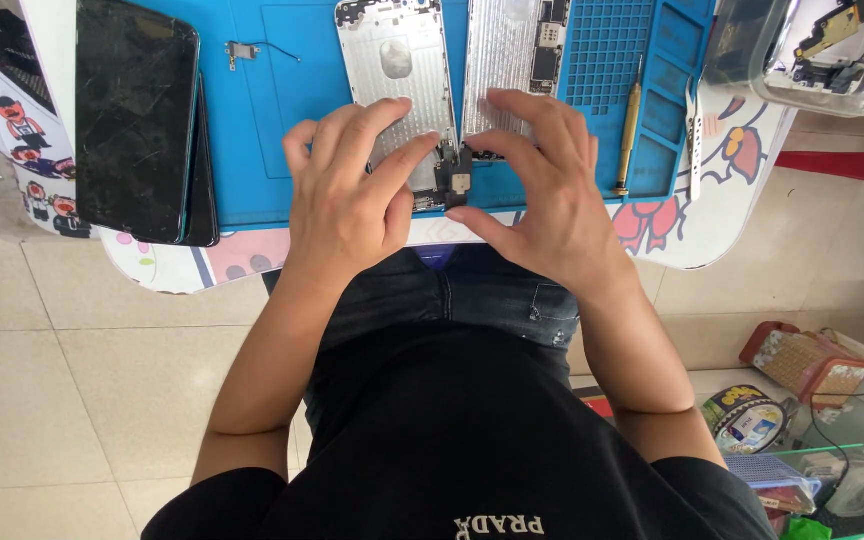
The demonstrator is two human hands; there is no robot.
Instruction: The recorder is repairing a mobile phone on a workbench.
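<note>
Pale floor tiles are showing below a small bench [712, 230] with a cartoon-printed top, which is carrying a blue repair mat [272, 120].

Left to right:

- Dark smartphone [135, 115] with a cracked screen, lying flat at the mat's left edge, stacked on a second dark device beneath it.
- Small loose flex part [243, 50] with a thin wire, lying near the mat's top, apart from the hands.
- Left hand [352, 195], resting on the lower half of a silver phone rear housing [389, 55]; its fingers are curling down and the forefinger is pressing toward a small dark connector assembly [455, 180] at the housing's bottom edge.
- Second silver housing [512, 45], lying just beside the first; the right hand [542, 185] is covering its lower end, fingers spread and bent, thumb reaching inward under the dark assembly. Whether either hand is actually pinching that part cannot be told.
- Gold-handled screwdriver [630, 130] and white tweezers [693, 140], lying in the mat's right-hand tray slots, untouched.
- Clear plastic tub [752, 60] of spare phone parts, sitting at upper right.

Step in hand, as judged: both hands are working the dark assembly at the first housing's bottom end. Any further handling is calling for light fingertip pressure, since the flex looks fragile.
</note>
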